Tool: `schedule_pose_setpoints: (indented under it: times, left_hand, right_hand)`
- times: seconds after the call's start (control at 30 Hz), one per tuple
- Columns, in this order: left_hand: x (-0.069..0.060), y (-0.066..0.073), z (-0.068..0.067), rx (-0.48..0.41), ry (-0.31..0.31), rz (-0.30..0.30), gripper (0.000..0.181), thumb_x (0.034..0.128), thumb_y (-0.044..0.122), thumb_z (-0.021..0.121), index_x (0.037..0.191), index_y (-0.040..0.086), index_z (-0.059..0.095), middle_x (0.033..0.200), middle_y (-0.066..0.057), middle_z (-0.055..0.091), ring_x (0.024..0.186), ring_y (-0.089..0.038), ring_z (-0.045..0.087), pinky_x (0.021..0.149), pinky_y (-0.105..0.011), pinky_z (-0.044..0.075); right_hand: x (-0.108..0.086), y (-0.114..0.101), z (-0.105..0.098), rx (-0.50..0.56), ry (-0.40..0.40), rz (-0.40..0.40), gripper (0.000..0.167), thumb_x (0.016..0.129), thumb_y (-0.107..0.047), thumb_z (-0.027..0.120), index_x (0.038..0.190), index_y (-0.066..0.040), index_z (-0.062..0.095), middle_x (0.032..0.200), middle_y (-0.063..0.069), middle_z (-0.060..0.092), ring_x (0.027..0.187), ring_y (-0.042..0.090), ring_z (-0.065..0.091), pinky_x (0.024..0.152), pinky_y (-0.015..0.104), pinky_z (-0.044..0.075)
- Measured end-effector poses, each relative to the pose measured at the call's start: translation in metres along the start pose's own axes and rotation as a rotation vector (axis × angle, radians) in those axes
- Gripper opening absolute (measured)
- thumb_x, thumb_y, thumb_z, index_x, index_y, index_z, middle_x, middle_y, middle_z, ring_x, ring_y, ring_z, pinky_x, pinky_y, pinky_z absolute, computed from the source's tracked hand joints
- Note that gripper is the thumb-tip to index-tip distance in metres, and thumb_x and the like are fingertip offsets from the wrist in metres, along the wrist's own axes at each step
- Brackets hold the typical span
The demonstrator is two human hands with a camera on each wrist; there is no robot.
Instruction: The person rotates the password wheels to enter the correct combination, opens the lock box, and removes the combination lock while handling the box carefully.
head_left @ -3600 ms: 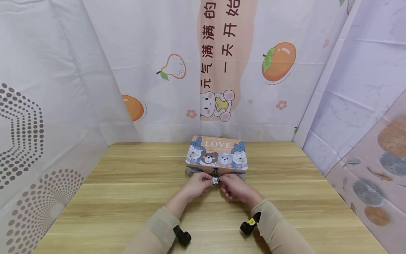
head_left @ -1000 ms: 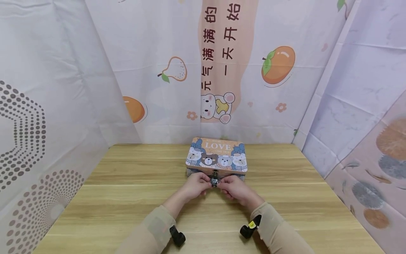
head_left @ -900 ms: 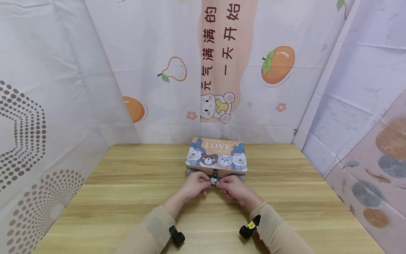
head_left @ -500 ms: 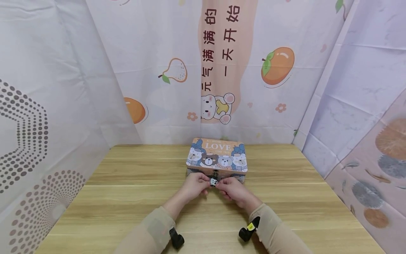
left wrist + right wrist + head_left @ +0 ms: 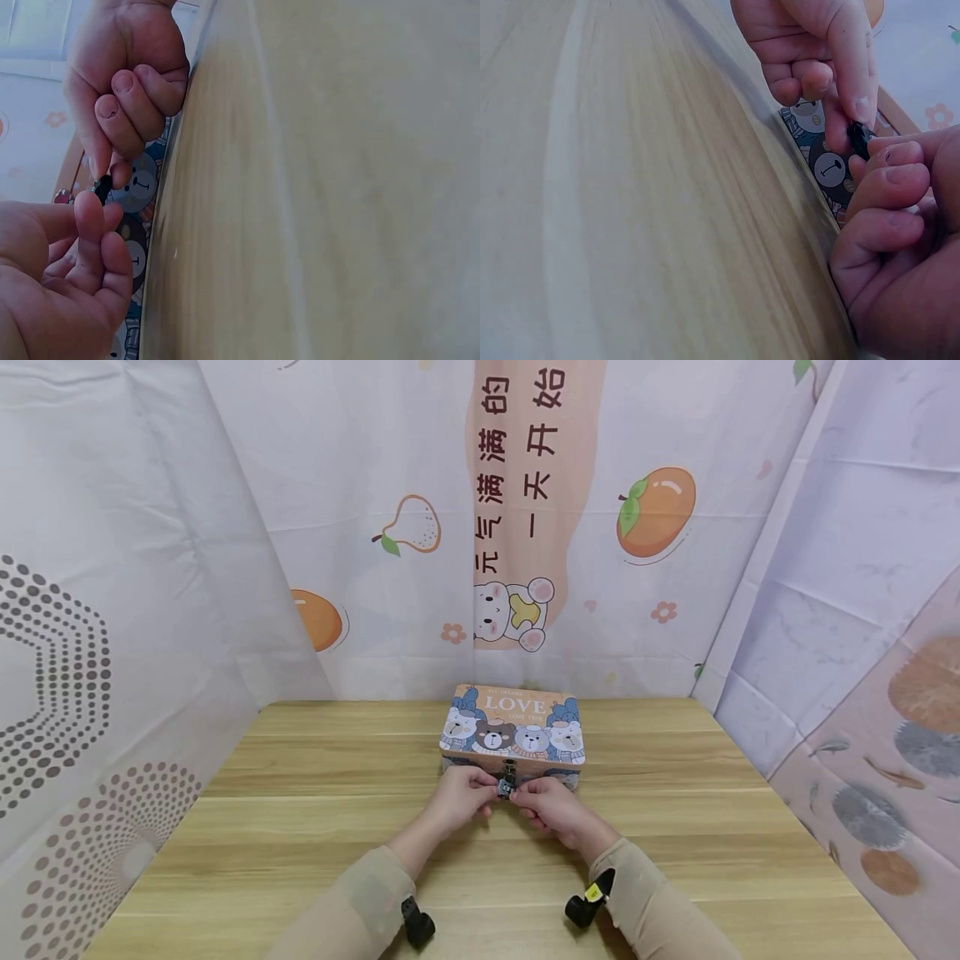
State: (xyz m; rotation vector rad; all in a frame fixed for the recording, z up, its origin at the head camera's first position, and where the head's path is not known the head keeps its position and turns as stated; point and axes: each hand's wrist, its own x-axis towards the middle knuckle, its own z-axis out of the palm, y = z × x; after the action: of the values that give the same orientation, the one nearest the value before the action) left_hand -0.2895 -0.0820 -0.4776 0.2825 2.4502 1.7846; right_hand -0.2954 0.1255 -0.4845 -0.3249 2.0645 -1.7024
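A tin box with a lid printed with bears and "LOVE" sits closed at the far middle of the table. On its front is a metal latch, from which a small dark padlock hangs. My left hand pinches the padlock's left side between thumb and finger. From the other side, the thumb and finger of my right hand pinch it too. In the right wrist view the padlock shows as a black body between the fingertips, its details mostly hidden.
The wooden table extends around the box and both forearms. Behind it hangs a white curtain printed with fruit and writing. A small black camera is strapped to each wrist.
Both hands stay at the padlock, with only small finger shifts. The padlock's visible face has changed its tilt, from lighter to darker. The head view has moved slightly.
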Motion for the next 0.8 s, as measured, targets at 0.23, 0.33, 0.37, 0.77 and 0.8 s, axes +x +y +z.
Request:
schedule_pose_setpoints:
  times: [0.23,0.33,0.37,0.77,0.8]
  left_hand:
    - [0.0025,0.0014,-0.0001,0.032,0.007,-0.005,0.004,0.0928,0.006,0.072,0.093,0.002,0.073,0.081,-0.011,0.073,0.056,-0.012,0.062,0.046,-0.021,0.041]
    - [0.0026,0.0029,0.0001,0.036,0.015,-0.004,0.004,0.0911,0.006,0.074,0.092,0.002,0.073,0.079,-0.011,0.072,0.056,-0.013,0.062,0.047,-0.021,0.041]
    - [0.0025,0.0033,0.0002,0.039,0.016,-0.002,0.004,0.0906,0.006,0.075,0.091,0.002,0.074,0.078,-0.012,0.072,0.056,-0.013,0.062,0.047,-0.022,0.041]
    - [0.0056,0.0044,0.0021,0.068,0.054,-0.032,0.005,0.0873,0.007,0.079,0.084,0.005,0.076,0.063,-0.007,0.067,0.052,-0.011,0.054,0.042,-0.022,0.040]
    - [0.0058,0.0042,0.0025,0.069,0.061,-0.034,0.005,0.0873,0.007,0.079,0.083,0.005,0.076,0.062,-0.006,0.066,0.051,-0.010,0.053,0.041,-0.022,0.039]
  right_hand:
    - [0.0001,-0.0006,-0.0012,0.019,-0.001,0.005,0.030,0.100,-0.018,0.062,0.075,-0.003,0.054,0.060,-0.001,0.045,0.048,0.012,0.036,0.044,0.024,0.027]
    - [0.0004,-0.0007,-0.0013,0.029,-0.006,0.003,0.028,0.100,-0.016,0.062,0.076,-0.003,0.054,0.060,-0.001,0.045,0.048,0.011,0.036,0.045,0.024,0.027]
    - [0.0004,-0.0006,-0.0013,0.033,-0.009,0.004,0.028,0.100,-0.016,0.061,0.077,-0.003,0.055,0.060,-0.001,0.045,0.048,0.011,0.036,0.045,0.024,0.027]
    - [0.0004,-0.0013,0.0003,0.052,-0.010,0.010,0.025,0.101,-0.015,0.060,0.081,0.000,0.057,0.061,-0.001,0.046,0.048,0.011,0.037,0.045,0.024,0.028]
    - [0.0001,-0.0016,0.0005,0.051,-0.008,0.011,0.025,0.101,-0.014,0.060,0.081,0.001,0.057,0.061,-0.001,0.046,0.048,0.011,0.037,0.045,0.024,0.028]
